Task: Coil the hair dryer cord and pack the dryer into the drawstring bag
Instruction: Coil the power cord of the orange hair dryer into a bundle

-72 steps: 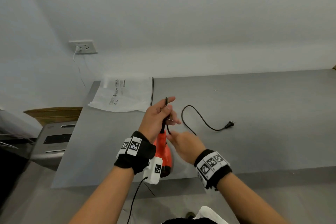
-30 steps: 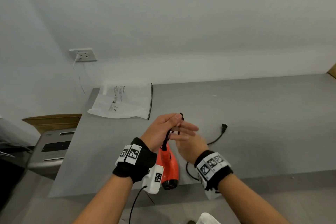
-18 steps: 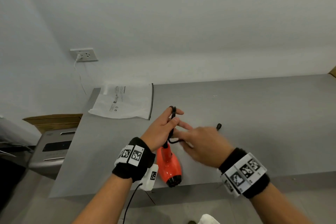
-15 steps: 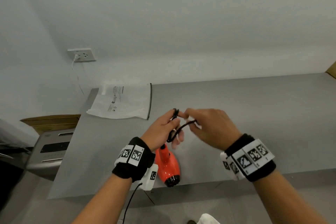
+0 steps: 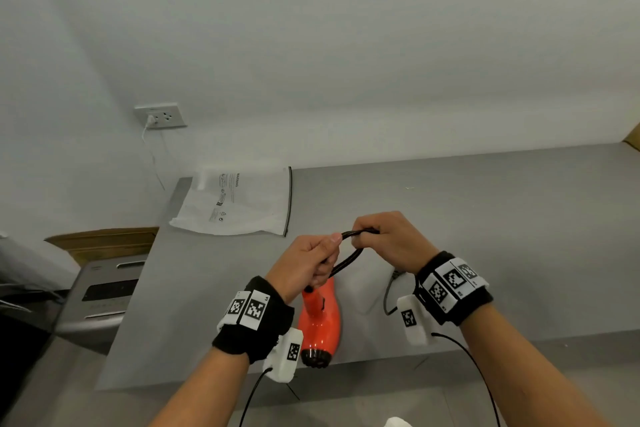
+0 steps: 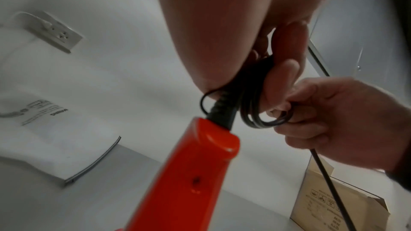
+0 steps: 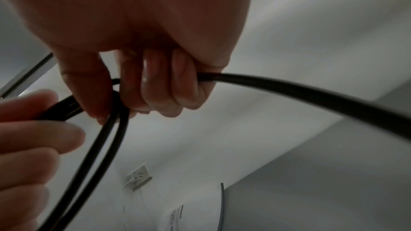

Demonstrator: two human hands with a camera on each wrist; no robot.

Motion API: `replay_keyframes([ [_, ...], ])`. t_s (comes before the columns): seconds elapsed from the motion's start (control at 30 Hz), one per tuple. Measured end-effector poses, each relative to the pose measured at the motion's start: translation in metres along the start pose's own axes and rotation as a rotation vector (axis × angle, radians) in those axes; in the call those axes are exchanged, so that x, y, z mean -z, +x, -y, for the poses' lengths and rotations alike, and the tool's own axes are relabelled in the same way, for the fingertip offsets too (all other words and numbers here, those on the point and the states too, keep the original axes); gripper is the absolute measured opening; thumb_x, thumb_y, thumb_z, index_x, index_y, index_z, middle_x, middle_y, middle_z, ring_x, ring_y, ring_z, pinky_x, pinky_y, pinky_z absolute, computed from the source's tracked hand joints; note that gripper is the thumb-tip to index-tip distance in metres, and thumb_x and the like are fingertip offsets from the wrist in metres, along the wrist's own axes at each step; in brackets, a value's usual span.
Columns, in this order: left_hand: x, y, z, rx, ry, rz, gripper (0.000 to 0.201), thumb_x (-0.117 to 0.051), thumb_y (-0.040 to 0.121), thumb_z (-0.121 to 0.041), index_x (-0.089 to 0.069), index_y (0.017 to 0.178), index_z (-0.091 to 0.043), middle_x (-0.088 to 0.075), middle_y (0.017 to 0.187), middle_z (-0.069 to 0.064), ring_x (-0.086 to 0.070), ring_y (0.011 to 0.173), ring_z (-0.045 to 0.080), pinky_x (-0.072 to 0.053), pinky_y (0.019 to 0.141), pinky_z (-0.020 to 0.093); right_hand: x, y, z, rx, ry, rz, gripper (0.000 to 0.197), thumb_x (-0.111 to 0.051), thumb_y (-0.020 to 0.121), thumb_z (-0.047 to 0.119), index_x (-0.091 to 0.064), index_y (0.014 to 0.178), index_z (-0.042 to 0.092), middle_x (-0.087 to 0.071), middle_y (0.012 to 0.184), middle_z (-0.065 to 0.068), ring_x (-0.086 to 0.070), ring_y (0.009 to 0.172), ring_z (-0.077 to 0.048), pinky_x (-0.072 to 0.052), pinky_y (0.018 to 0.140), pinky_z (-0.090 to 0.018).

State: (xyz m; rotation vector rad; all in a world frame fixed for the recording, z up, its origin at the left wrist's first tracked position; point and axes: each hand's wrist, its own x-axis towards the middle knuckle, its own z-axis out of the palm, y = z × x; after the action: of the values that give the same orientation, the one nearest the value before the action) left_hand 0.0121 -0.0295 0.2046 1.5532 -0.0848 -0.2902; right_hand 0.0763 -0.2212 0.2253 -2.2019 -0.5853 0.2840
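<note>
An orange hair dryer (image 5: 320, 322) hangs nozzle-down over the grey table's near edge, its handle end (image 6: 200, 155) up by my left hand (image 5: 308, 263). That hand grips the coiled loops of the black cord (image 5: 349, 250) just above the handle. My right hand (image 5: 391, 243) holds the other end of the same loops (image 7: 111, 129), fingers curled round the cord (image 6: 262, 119). A loose length of cord (image 5: 389, 291) trails down behind my right wrist. The white drawstring bag (image 5: 239, 201) lies flat at the table's far left corner.
The grey table (image 5: 485, 236) stretches to the right. A wall socket (image 5: 161, 115) with a white plug sits above the bag. A cardboard box (image 6: 333, 206) stands at the far right, and a grey appliance (image 5: 100, 298) stands beside the table on the left.
My right hand has swung from below the left hand up and to the right, drawing the cord's loose end into loops. The plug no longer lies out on the table.
</note>
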Motion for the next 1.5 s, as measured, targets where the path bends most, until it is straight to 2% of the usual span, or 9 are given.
replay_keyframes([
  [0.17,0.006,0.005,0.006,-0.055,-0.134,-0.030,0.036,-0.046,0.106,-0.028,-0.057,0.078,-0.007,-0.034,0.045,-0.005,-0.021,0.037,0.007,-0.017,0.038,0.021,-0.037,0.005,-0.020,-0.019,0.056,-0.146,0.021,-0.060,0.098,0.026,-0.058,0.078,0.025,-0.052,0.061,0.010,-0.046,0.058,-0.007,-0.037,0.059,-0.024],
  [0.3,0.006,0.004,0.006,-0.120,-0.226,-0.033,0.019,-0.047,0.106,-0.018,-0.057,0.099,-0.004,-0.073,0.074,0.017,-0.051,0.040,0.016,-0.038,0.041,0.023,-0.085,-0.010,-0.034,-0.130,-0.263,-0.010,0.021,-0.042,0.105,0.033,-0.053,0.111,0.015,-0.071,0.095,-0.012,-0.067,0.086,-0.036,-0.048,0.069,-0.041],
  [0.47,0.005,0.008,0.007,-0.114,-0.139,-0.036,0.011,-0.039,0.109,-0.013,-0.046,0.113,-0.006,-0.070,0.132,0.009,-0.071,0.114,0.031,-0.055,0.099,0.043,-0.092,-0.039,0.000,0.090,-0.674,0.331,0.028,-0.038,0.103,0.018,-0.052,0.125,0.007,-0.057,0.083,-0.006,-0.056,0.064,-0.026,-0.042,0.063,-0.036],
  [0.63,0.009,0.007,0.005,-0.072,0.112,-0.069,0.021,-0.041,0.108,-0.019,-0.056,0.121,-0.010,-0.075,0.089,0.007,-0.073,0.079,0.030,-0.060,0.077,0.037,-0.027,-0.035,0.026,0.334,-0.644,-0.021,0.028,-0.048,0.091,0.024,-0.063,0.115,0.026,-0.071,0.084,0.006,-0.067,0.065,-0.021,-0.049,0.057,-0.030],
  [0.77,0.000,0.007,0.002,-0.038,0.039,-0.019,0.030,-0.040,0.109,-0.021,-0.061,0.116,-0.001,-0.045,0.054,-0.003,-0.038,0.044,0.011,-0.036,0.045,0.021,-0.001,-0.018,0.016,0.196,-0.411,-0.210,0.037,-0.060,0.088,0.038,-0.053,0.123,0.032,-0.048,0.063,0.011,-0.055,0.058,-0.013,-0.048,0.058,-0.032],
  [0.87,-0.005,0.008,-0.001,-0.014,-0.069,-0.034,0.034,-0.042,0.107,-0.033,-0.066,0.096,-0.012,-0.031,0.054,-0.005,-0.024,0.043,0.007,-0.022,0.041,0.020,-0.005,-0.012,0.010,0.174,-0.239,-0.113,0.030,-0.064,0.083,0.031,-0.061,0.113,0.030,-0.048,0.054,0.012,-0.048,0.052,-0.009,-0.040,0.057,-0.019],
  [0.97,-0.002,0.007,-0.002,-0.034,-0.052,-0.043,0.034,-0.052,0.096,-0.049,-0.062,0.074,-0.025,-0.029,0.056,-0.003,-0.021,0.044,0.010,-0.019,0.042,0.022,-0.014,-0.009,0.009,0.137,-0.222,-0.100,0.008,-0.062,0.077,0.033,-0.056,0.083,0.033,-0.049,0.053,0.009,-0.047,0.051,-0.012,-0.048,0.058,-0.032],
  [1.17,0.000,0.003,0.008,-0.027,0.093,-0.095,0.021,-0.065,0.097,-0.030,-0.065,0.104,-0.010,-0.040,0.046,-0.009,-0.031,0.040,0.011,-0.030,0.046,0.026,-0.012,-0.005,0.012,0.065,-0.382,-0.233,0.024,-0.058,0.076,0.044,-0.061,0.068,0.021,-0.051,0.055,0.007,-0.051,0.060,-0.017,-0.039,0.056,-0.031],
  [1.5,0.004,0.005,0.016,-0.074,0.093,-0.184,0.037,-0.046,0.107,-0.027,-0.054,0.073,-0.016,-0.032,0.053,-0.006,-0.028,0.044,0.009,-0.028,0.046,0.022,-0.023,0.000,-0.003,0.018,-0.080,-0.216,0.019,-0.068,0.081,0.024,-0.063,0.067,0.013,-0.047,0.051,0.008,-0.043,0.050,-0.010,-0.038,0.053,-0.027],
])
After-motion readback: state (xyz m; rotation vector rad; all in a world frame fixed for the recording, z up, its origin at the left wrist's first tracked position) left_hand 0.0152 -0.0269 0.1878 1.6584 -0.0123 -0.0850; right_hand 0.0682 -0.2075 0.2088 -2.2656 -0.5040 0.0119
